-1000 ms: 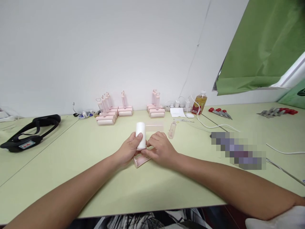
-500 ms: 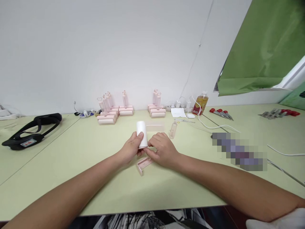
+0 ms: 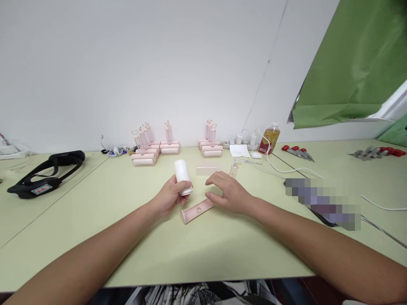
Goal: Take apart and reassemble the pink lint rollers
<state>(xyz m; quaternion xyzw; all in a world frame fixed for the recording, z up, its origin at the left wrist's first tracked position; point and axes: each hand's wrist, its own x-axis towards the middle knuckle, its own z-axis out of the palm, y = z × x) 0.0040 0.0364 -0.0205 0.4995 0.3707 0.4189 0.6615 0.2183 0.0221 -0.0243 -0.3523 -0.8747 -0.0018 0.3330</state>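
My left hand is wrapped round the lower part of a white lint roll, tilted and raised off the table. To its right, my right hand has its thumb and fingers apart, with nothing visible between them. Below it lies a pink trough-shaped holder with a round hole in its floor; the hand covers its right end. Behind the hands is a clear pinkish cover. A translucent pink handle stands beyond my right hand, its lower part hidden.
Along the wall are several pink lint rollers with upright handles. A drink bottle, white cables, red-handled tools and a blurred-out object are to the right. A black headset strap lies left.
My right hand has let go of the lint roll's lower end, moved right and opened. The lint roll has shifted slightly left in my left hand. More of the pink holder now shows.
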